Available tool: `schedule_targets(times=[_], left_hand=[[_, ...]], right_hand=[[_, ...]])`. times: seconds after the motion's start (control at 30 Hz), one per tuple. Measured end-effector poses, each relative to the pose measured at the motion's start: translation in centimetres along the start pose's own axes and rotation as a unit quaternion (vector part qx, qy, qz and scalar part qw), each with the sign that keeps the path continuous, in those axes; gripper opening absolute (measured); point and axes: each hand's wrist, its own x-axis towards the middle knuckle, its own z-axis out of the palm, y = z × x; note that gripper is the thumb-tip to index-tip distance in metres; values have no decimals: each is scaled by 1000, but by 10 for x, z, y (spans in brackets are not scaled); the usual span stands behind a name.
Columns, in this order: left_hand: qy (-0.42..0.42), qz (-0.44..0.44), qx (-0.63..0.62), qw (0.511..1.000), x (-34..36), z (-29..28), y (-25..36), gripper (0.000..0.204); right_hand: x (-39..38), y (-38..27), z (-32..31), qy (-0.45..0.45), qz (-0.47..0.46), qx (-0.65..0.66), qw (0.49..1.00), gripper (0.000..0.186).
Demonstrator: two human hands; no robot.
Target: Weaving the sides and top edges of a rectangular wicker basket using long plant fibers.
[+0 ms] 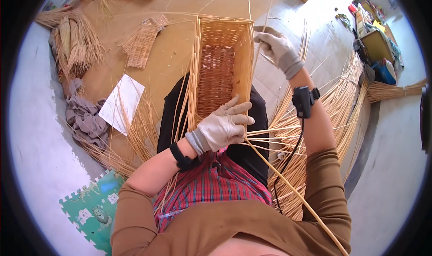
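Note:
A deep rectangular wicker basket (216, 78) stands between my knees, its opening toward me and its floor a darker brown. My left hand (223, 126), in a whitish work glove, grips the near right corner of the rim. Its upper fingers spread over the edge, while the thumb side is partly hidden low at the corner. Several loose strands stick out there, one long wicker strand (294, 192) trailing down to the right. Beyond the far right corner, my gloved right hand (278, 48) has its fingers closed on a thin wicker strand (257, 58) along the basket's right side.
Bundles of long wicker (321, 116) fan across the floor at the right; another bundle (76, 42) lies far left. Flat woven panels (143, 44), a white board (122, 104) and grey cloth (85, 114) lie left. A green foam mat (96, 211) is near left, a cluttered shelf (378, 44) far right.

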Motion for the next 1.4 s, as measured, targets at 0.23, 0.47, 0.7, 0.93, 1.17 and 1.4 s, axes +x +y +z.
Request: schedule_targets(times=[0.23, 0.47, 0.7, 0.93, 1.17, 1.4], left_hand=[[18, -19, -22, 999, 0, 0, -4, 23], [26, -36, -56, 997, -2, -2, -7, 20], [27, -24, -49, 998, -3, 3, -2, 19], [49, -22, -36, 998, -1, 2, -2, 18], [32, -45, 27, 998, 0, 1, 5, 15], [88, -96, 19, 991, -7, 16, 26, 10]], right_hand=[[18, 21, -5, -8, -45, -104, 994, 30], [-42, 31, 50, 208, -252, -367, 871, 27], [-73, 63, 60, 232, -340, -524, 746, 37], [-99, 46, 59, 169, -341, -408, 830, 29], [-90, -47, 92, -45, -160, -470, 867, 27], [-126, -18, 55, -85, -335, -574, 742, 33]])
